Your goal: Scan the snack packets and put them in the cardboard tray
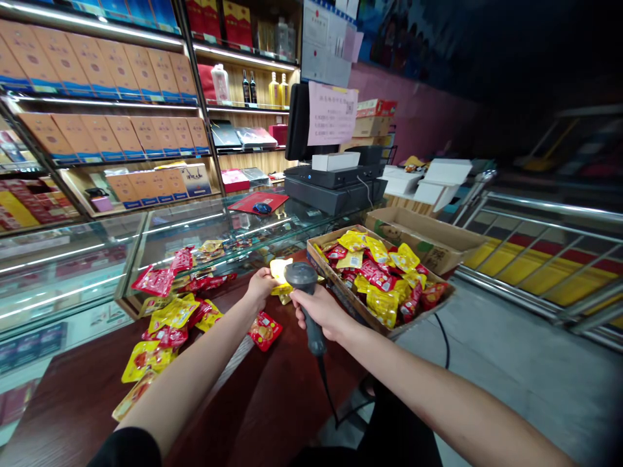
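My right hand [318, 310] is wrapped round the handle of a dark grey barcode scanner [302, 277], its cable hanging down. My left hand [261, 287] pinches a yellow snack packet [279, 271] just beyond the scanner's head, which partly covers it. Below them, a red snack packet [265, 331] lies on the dark red-brown table. To the right of my hands stands an open cardboard box [335, 295] full of red and yellow packets [382, 308]. Left of my left forearm spreads a loose pile of similar packets [170, 314].
A glass display counter [195, 220] runs behind the table, bearing a monitor [298, 123], a black cash drawer [331, 193] and a mouse [261, 208]. Another cardboard box [413, 227] stands behind the full one. Metal railings [545, 227] are at the right; stocked shelves [111, 97] line the back.
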Motion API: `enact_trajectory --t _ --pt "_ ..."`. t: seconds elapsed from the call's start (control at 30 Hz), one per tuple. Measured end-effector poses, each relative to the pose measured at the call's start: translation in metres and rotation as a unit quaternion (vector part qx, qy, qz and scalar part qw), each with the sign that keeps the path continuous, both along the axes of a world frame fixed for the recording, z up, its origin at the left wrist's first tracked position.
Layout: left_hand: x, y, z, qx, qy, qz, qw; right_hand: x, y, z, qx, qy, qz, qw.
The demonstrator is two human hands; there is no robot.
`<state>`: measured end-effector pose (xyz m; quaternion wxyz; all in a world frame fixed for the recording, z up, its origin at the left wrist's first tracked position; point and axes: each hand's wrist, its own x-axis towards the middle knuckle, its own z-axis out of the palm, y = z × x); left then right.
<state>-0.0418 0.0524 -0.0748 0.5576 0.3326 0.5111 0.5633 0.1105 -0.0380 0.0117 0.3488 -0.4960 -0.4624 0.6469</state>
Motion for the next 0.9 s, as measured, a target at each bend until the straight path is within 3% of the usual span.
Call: enact_trajectory --t 0.17,0.33,0.47,0.67,0.9 --pt "0.000 -0.001 -0.002 0.014 0.004 0.010 1.000 0.001 0.003 -0.004 0.016 0.012 -0.006 1.000" --pt "0.003 -0.006 0.001 -0.015 -0.036 0.002 0.999 0.005 0.012 -0.007 0.100 0.045 -0.097 0.989" --pt "0.011 -0.018 0.013 -0.062 -0.069 -0.047 0.995 0.015 0.024 -0.012 0.002 0.055 -0.121 0.991" --pt "0.020 -0.034 0.040 -0.133 -0.094 -0.157 0.974 0.033 0.033 -0.016 -0.142 0.147 -0.085 0.975" --pt "0.035 -0.026 0.081 -0.161 -0.096 -0.218 0.958 0.073 0.033 0.019 -0.135 0.194 -0.106 0.966"
